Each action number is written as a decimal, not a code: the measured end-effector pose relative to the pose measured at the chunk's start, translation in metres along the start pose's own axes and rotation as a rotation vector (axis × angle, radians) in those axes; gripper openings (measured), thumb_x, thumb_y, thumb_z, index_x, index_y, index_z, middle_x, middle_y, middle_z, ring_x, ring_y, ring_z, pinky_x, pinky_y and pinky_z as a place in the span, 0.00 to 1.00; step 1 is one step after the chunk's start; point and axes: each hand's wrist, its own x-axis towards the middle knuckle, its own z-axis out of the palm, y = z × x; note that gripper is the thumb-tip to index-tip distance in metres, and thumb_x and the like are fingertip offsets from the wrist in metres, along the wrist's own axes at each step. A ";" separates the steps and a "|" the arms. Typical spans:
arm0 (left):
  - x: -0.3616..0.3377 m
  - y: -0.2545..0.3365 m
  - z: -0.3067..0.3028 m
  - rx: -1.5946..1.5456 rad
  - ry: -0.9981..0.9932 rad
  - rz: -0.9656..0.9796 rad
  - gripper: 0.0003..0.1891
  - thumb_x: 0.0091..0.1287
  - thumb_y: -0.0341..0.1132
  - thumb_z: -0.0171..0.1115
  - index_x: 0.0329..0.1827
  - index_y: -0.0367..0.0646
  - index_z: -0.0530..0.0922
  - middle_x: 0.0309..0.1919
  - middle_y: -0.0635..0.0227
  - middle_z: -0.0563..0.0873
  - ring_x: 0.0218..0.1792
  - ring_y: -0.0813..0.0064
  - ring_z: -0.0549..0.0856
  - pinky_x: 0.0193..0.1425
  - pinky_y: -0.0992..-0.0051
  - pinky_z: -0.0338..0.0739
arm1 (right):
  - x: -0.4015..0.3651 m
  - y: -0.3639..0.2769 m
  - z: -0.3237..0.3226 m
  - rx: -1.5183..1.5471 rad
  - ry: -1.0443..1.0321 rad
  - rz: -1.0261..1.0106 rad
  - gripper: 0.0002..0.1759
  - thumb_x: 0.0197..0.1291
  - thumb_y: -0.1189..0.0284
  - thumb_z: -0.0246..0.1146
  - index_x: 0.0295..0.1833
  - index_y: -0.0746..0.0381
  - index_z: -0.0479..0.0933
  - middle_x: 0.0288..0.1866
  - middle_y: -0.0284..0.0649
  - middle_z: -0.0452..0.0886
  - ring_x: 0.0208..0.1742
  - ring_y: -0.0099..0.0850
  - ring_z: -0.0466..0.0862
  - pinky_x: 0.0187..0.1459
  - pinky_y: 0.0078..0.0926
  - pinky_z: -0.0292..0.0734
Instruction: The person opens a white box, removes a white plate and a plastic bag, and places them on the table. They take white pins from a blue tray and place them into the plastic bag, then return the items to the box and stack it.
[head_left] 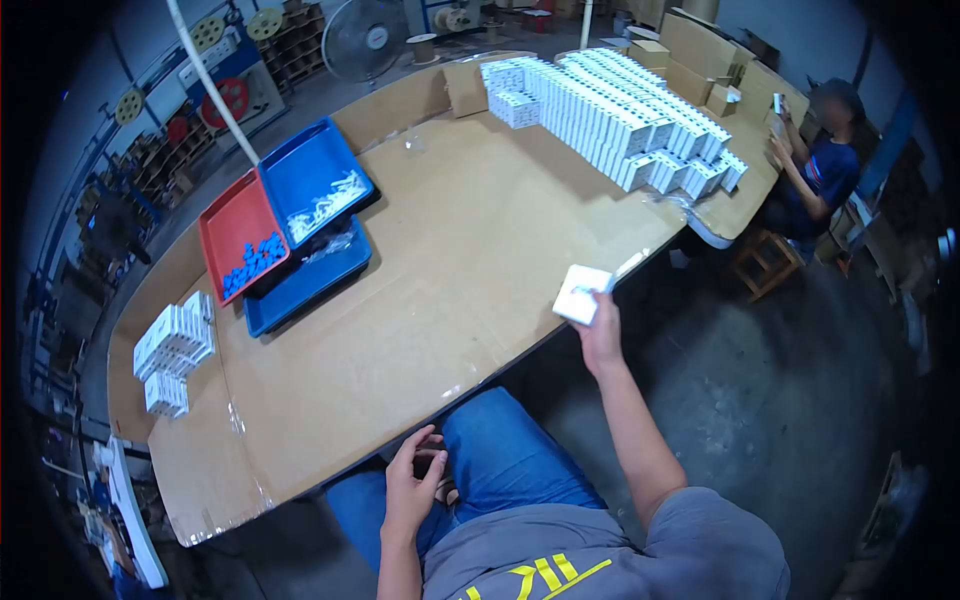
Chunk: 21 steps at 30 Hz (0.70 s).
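Cardboard-topped table (420, 300), hand-held white box (582, 292)

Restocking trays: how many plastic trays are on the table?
3: a red plastic tray with blue pieces, a blue plastic tray beside it with white pieces, another blue tray beneath them; more may hide underneath.

Dim workshop w/ concrete floor (760, 420), cardboard-topped table (450, 270), 1 fan (365, 38), 1 stool (765, 262).

- Torso: grey T-shirt (620, 550), behind both hands.
- Marking: yellow lettering (545, 578) on the shirt front, just behind the left hand (412, 480).
- Sleeve: short, well behind the right hand (600, 335); forearm bare.
- Legs: blue jeans (510, 460), beside the left hand.
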 end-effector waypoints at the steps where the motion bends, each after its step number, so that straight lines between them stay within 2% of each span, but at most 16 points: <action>1: 0.007 0.001 0.003 0.022 0.013 0.046 0.22 0.70 0.23 0.68 0.68 0.35 0.79 0.54 0.60 0.89 0.50 0.74 0.89 0.58 0.72 0.83 | 0.009 -0.013 -0.004 0.046 0.087 -0.054 0.28 0.80 0.56 0.51 0.70 0.66 0.72 0.62 0.46 0.82 0.62 0.39 0.86 0.61 0.45 0.83; 3: 0.021 0.001 0.009 0.065 0.045 0.139 0.21 0.70 0.23 0.68 0.66 0.35 0.81 0.53 0.60 0.90 0.50 0.74 0.89 0.58 0.72 0.83 | 0.030 -0.040 -0.015 -0.073 0.270 -0.179 0.28 0.81 0.53 0.50 0.65 0.68 0.77 0.55 0.41 0.85 0.53 0.31 0.87 0.46 0.32 0.85; 4: 0.028 0.008 0.012 0.022 0.069 0.123 0.17 0.70 0.23 0.67 0.62 0.35 0.82 0.53 0.59 0.89 0.52 0.69 0.89 0.61 0.70 0.82 | 0.048 -0.048 -0.031 -0.145 0.312 -0.239 0.26 0.81 0.55 0.51 0.63 0.68 0.78 0.52 0.40 0.86 0.49 0.29 0.87 0.42 0.29 0.84; 7: 0.056 -0.001 0.017 0.164 0.206 0.297 0.15 0.70 0.23 0.66 0.59 0.35 0.82 0.53 0.57 0.89 0.54 0.64 0.88 0.64 0.67 0.81 | 0.099 -0.070 -0.059 -0.197 0.405 -0.409 0.21 0.81 0.59 0.55 0.57 0.67 0.82 0.47 0.36 0.87 0.41 0.23 0.85 0.35 0.23 0.78; 8: 0.066 -0.004 0.018 0.145 0.248 0.296 0.13 0.71 0.23 0.64 0.58 0.35 0.82 0.52 0.55 0.88 0.57 0.59 0.86 0.66 0.64 0.79 | 0.111 -0.079 -0.062 -0.186 0.457 -0.417 0.16 0.77 0.66 0.60 0.57 0.68 0.82 0.47 0.37 0.87 0.42 0.24 0.85 0.38 0.24 0.80; 11: 0.095 -0.025 0.021 0.283 0.435 0.392 0.13 0.72 0.25 0.63 0.58 0.35 0.82 0.53 0.55 0.87 0.58 0.57 0.84 0.67 0.62 0.77 | 0.174 -0.077 -0.092 -0.155 0.553 -0.533 0.15 0.72 0.72 0.63 0.58 0.70 0.81 0.47 0.38 0.87 0.44 0.27 0.86 0.43 0.27 0.81; 12: 0.101 -0.029 0.021 0.354 0.463 0.398 0.14 0.72 0.26 0.63 0.59 0.35 0.81 0.55 0.54 0.85 0.61 0.54 0.81 0.69 0.59 0.74 | 0.189 -0.079 -0.098 -0.131 0.610 -0.489 0.15 0.67 0.75 0.64 0.57 0.70 0.81 0.49 0.41 0.88 0.45 0.30 0.87 0.48 0.31 0.82; 15: 0.116 -0.041 0.030 0.428 0.542 0.395 0.16 0.71 0.28 0.64 0.61 0.36 0.80 0.58 0.54 0.82 0.63 0.52 0.79 0.70 0.56 0.71 | 0.232 -0.088 -0.108 -0.221 0.698 -0.589 0.15 0.65 0.76 0.65 0.55 0.70 0.80 0.50 0.44 0.88 0.47 0.31 0.89 0.48 0.33 0.82; 19: 0.119 -0.038 0.038 0.585 0.550 0.367 0.17 0.70 0.30 0.65 0.61 0.37 0.79 0.59 0.53 0.81 0.64 0.50 0.78 0.70 0.54 0.71 | 0.259 -0.108 -0.094 -0.373 0.858 -0.751 0.17 0.68 0.74 0.65 0.57 0.73 0.79 0.51 0.52 0.89 0.49 0.42 0.90 0.50 0.40 0.83; 20: 0.120 -0.038 0.039 0.611 0.547 0.364 0.17 0.70 0.31 0.66 0.61 0.37 0.79 0.59 0.54 0.81 0.63 0.50 0.79 0.70 0.54 0.71 | 0.265 -0.111 -0.090 -0.422 0.886 -0.730 0.23 0.70 0.71 0.65 0.65 0.74 0.76 0.56 0.58 0.88 0.54 0.50 0.89 0.54 0.43 0.82; 21: 0.120 -0.038 0.039 0.637 0.543 0.361 0.17 0.69 0.31 0.66 0.60 0.38 0.79 0.58 0.54 0.81 0.63 0.51 0.79 0.69 0.53 0.71 | 0.267 -0.111 -0.081 -0.445 0.926 -0.730 0.25 0.71 0.70 0.65 0.68 0.73 0.74 0.59 0.59 0.86 0.56 0.51 0.89 0.56 0.44 0.82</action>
